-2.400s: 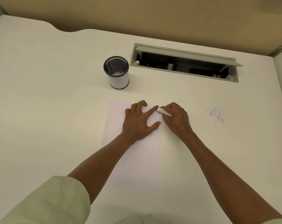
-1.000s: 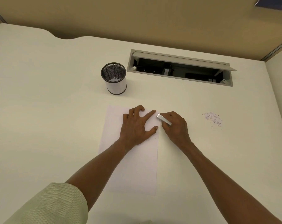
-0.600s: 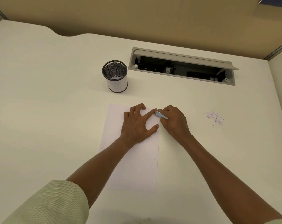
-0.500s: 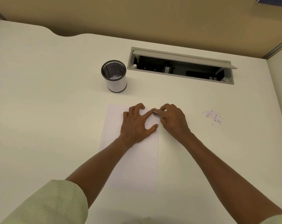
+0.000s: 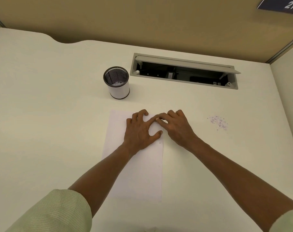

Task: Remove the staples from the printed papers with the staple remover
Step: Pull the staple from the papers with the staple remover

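Cream desk (image 5: pixel 41 97), tan partition (image 5: pixel 142 20)

White papers (image 5: pixel 134 173), black mesh cup (image 5: pixel 117 82)

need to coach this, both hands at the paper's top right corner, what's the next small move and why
Probably lever the remover up to pull the staple. The left hand pins the paper flat while the right hand grips the tool low at that corner.

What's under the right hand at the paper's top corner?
A sliver of the metal staple remover shows beneath the right hand, at the paper edge. Its tip and any staple are covered.
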The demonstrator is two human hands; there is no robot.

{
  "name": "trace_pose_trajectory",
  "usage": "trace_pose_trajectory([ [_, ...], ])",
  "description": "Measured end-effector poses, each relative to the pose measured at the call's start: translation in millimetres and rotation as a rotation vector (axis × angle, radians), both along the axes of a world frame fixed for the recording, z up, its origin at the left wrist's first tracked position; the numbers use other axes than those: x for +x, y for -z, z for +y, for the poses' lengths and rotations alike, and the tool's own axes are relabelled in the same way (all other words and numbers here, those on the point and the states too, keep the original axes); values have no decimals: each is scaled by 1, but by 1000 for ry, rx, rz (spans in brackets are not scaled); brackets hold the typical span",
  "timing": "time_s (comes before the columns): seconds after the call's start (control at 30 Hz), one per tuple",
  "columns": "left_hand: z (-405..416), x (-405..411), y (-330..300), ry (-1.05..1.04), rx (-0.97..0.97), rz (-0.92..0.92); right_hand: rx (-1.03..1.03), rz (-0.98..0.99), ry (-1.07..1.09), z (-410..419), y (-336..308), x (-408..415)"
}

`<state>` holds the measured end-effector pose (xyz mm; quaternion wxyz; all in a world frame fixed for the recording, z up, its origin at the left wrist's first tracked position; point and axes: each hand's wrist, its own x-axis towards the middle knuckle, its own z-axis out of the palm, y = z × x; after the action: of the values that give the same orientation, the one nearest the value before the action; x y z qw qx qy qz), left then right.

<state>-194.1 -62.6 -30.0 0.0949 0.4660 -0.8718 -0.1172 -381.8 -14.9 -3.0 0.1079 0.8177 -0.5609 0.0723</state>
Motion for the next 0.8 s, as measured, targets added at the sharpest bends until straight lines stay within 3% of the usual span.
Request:
trace_pose_trajectory([
  [0.13,0,1,1,0,0,-31,38,-152,181,6,2,5],
  [0.3,1,2,-1,16,4,-58,105,-617,563,22,5,10],
  [0.53,8,1,-7,33,23,-123,315,-896,846,14,-6,11],
  [0.67,24,-1,-13,12,42,-53,418,-902,854,4,-13,11],
  [0.8,33,0,-16,26,85,27,427,-858,708,0,-12,7],
])
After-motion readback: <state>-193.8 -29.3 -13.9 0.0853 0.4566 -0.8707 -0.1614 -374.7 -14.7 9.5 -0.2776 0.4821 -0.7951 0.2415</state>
